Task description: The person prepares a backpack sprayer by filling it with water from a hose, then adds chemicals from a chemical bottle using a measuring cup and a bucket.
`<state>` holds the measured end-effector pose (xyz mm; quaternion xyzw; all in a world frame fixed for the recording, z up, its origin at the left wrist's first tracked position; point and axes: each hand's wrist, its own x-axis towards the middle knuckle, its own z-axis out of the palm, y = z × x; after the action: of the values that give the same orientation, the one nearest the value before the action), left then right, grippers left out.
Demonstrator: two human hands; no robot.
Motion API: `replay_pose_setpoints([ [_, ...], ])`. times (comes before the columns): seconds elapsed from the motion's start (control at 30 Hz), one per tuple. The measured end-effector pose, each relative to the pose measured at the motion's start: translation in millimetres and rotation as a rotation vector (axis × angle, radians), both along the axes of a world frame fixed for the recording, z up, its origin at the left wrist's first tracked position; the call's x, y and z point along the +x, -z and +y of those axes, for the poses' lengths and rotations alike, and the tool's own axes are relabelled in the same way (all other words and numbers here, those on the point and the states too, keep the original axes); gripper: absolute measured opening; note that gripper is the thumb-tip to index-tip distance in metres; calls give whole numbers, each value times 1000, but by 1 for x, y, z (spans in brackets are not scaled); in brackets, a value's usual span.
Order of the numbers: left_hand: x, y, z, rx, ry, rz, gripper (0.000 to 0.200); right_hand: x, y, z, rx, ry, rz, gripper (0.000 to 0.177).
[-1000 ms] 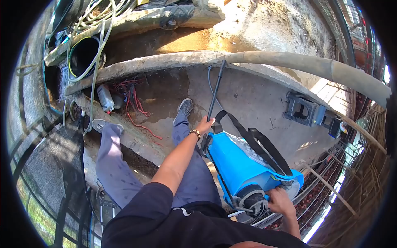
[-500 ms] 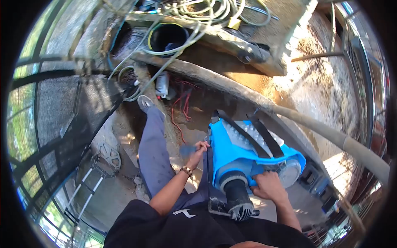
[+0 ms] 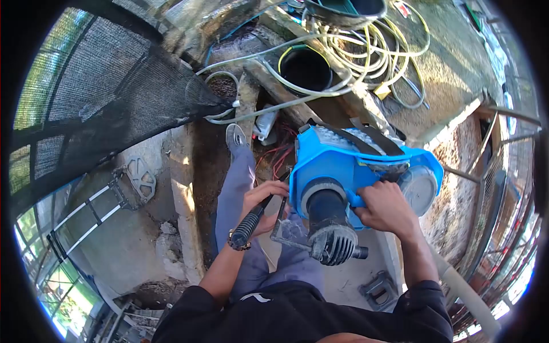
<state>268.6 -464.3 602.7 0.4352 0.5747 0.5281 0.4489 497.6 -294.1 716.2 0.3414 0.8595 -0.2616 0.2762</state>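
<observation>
A blue backpack unit point(image 3: 337, 160) with black shoulder straps point(image 3: 374, 140) and a round translucent cap point(image 3: 417, 190) is held up in front of me, tilted. From its near side sticks a black ribbed pipe point(image 3: 327, 208), ending in a slotted dusty cover point(image 3: 333, 247). My right hand point(image 3: 386, 207) is closed around a blue grip on the unit. At the left edge, my left hand point(image 3: 263, 201) has its fingers curled about the rod of a black handle with a ribbed grip point(image 3: 249, 226). Its fingertips are by the unit's rim, partly hidden.
A coiled pale hose point(image 3: 394, 54) and a black bucket point(image 3: 306, 67) lie ahead, past a concrete ledge. Red cords point(image 3: 278, 160) and a white container point(image 3: 265, 121) are near my foot. Dark netting point(image 3: 131, 80) hangs at left, above a metal frame point(image 3: 94, 214).
The blue unit has tipped, so its strap side shows less. The black ribbed handle by my left hand shows more clearly. My view has swung, shifting the hose and bucket rightward.
</observation>
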Motion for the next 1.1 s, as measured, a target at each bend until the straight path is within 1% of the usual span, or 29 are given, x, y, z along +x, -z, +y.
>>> replay_pose_setpoints([
  [0.1,-53,1,19,47,60,-24,25,-65,-18,38,-5,-72,-3,22],
  [0.13,-71,-2,27,100,62,1,28,-87,-21,48,0,-104,-12,22],
  [0.17,-88,-4,33,95,52,-10,28,-109,-24,56,1,-135,-22,22],
  [0.2,-106,-5,37,85,41,-22,28,-131,-27,64,-2,-166,-34,22],
  [0.3,-159,-5,47,25,-30,-20,30,-196,-27,84,22,-208,45,21],
  [0.4,-208,-1,48,-72,-124,-27,28,-258,-16,99,-21,-248,56,20],
  [0.47,-237,-4,53,-80,-199,-40,27,-290,-4,104,-30,-285,86,21],
  [0.53,-259,6,45,-138,-240,-27,27,-315,11,105,-52,-317,97,22],
  [0.57,-267,14,39,-168,-260,-25,27,-325,18,104,-65,-314,138,22],
  [0.6,-275,17,37,-168,-300,-74,28,-336,27,103,-76,-315,181,21],
  [0.63,-283,15,33,-217,-347,-38,28,-348,36,101,-89,-321,228,21],
  [0.7,-302,15,25,-281,-398,7,29,-378,53,97,-94,-343,191,20],
  [0.73,-312,23,18,-351,-431,4,29,-392,62,97,-93,-354,173,20],
  [0.77,-318,33,14,-325,-488,-40,28,-404,71,96,-96,-356,191,18],
  [0.83,-346,28,13,-368,-469,43,27,-430,91,93,-99,-361,237,15],
  [0.87,-358,32,8,-342,-477,102,24,-443,100,89,-107,-356,250,15],
  [0.9,-368,32,5,-327,-501,96,23,-452,107,85,-116,-350,259,16],
  [0.97,-387,29,4,-408,-500,48,25,-473,123,82,-126,-327,281,16],
  [1.07,-427,42,-2,-298,-373,211,26,-494,144,76,-158,-263,313,16],
  [1.1,-441,40,1,-309,-291,238,26,-498,149,73,-173,-239,328,17],
])
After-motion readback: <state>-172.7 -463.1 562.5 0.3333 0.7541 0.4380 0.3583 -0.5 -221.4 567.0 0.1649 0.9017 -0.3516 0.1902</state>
